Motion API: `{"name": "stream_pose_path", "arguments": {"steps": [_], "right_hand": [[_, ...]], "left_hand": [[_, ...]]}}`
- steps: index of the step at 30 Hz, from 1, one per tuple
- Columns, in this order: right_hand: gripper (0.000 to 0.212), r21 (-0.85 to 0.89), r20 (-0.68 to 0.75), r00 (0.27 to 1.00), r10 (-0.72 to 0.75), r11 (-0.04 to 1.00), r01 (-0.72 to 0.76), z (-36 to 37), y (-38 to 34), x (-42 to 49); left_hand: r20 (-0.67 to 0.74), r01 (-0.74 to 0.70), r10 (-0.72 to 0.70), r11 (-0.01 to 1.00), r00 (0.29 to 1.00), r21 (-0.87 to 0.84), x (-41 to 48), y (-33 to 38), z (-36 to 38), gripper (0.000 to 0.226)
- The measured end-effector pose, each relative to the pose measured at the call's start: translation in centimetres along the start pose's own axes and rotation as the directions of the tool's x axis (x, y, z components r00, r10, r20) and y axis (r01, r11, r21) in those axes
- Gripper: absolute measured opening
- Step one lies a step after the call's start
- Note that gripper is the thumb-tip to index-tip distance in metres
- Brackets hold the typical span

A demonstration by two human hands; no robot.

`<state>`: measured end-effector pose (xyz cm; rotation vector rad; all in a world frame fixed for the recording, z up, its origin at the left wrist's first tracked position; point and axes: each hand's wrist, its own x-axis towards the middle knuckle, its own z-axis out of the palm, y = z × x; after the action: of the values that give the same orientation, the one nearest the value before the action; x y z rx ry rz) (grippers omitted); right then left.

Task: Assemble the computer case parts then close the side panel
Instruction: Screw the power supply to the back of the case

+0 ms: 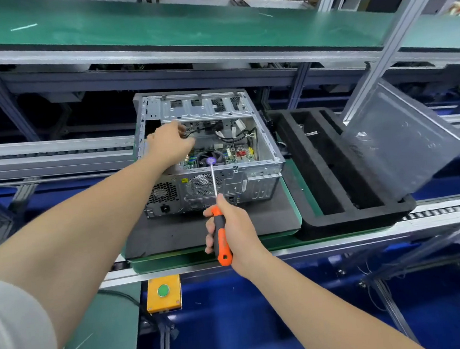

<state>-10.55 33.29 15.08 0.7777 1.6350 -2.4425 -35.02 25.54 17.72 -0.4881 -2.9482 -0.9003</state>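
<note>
Your left hand reaches into the open silver metal computer case, fingers bent among black cables; whether it grasps one cannot be told. Your right hand, nearer you, is clenched round the orange and black screwdriver, whose long shaft points forward over the case's rear wall, tip above the round cooler fan. The grey metal side panel leans in a black foam tray, well right of both hands. Likely best: hold cables clear with the left hand, then set the tip square on the screw before turning, so it cannot slip onto the board.
</note>
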Motion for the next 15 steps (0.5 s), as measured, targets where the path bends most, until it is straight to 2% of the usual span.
{"name": "stream_pose_path", "arguments": {"steps": [2, 5, 10, 12, 15], "right_hand": [[0.044, 0.013, -0.054, 0.991, -0.119, 0.993, 0.119, -2.0, -1.5, 0.6], [0.039, -0.031, -0.145, 0.949, -0.281, 0.960, 0.279, -6.2, -4.5, 1.8], [0.038, -0.095, -0.277, 0.886, -0.372, 0.928, 0.360, -16.5, -9.1, 4.6], [0.037, -0.160, -0.328, 0.864, -0.383, 0.923, 0.349, -21.1, -10.2, 6.1], [0.037, -0.309, -0.386, 0.841, -0.380, 0.912, 0.270, -27.5, -10.7, 8.6]], "left_hand": [[-0.099, -0.048, 0.037, 0.993, 0.994, -0.106, -0.7, 3.2, 0.4, 0.032], [-0.178, -0.220, 0.180, 0.946, 0.967, -0.238, -2.4, 9.1, 1.7, 0.022], [-0.292, -0.509, 0.433, 0.812, 0.853, -0.284, -6.1, 18.5, 6.8, 0.025], [-0.226, -0.550, 0.502, 0.774, 0.835, -0.314, -7.2, 21.5, 10.5, 0.025], [0.041, -0.411, 0.450, 0.846, 0.892, -0.338, -7.4, 24.5, 16.7, 0.021]]}}
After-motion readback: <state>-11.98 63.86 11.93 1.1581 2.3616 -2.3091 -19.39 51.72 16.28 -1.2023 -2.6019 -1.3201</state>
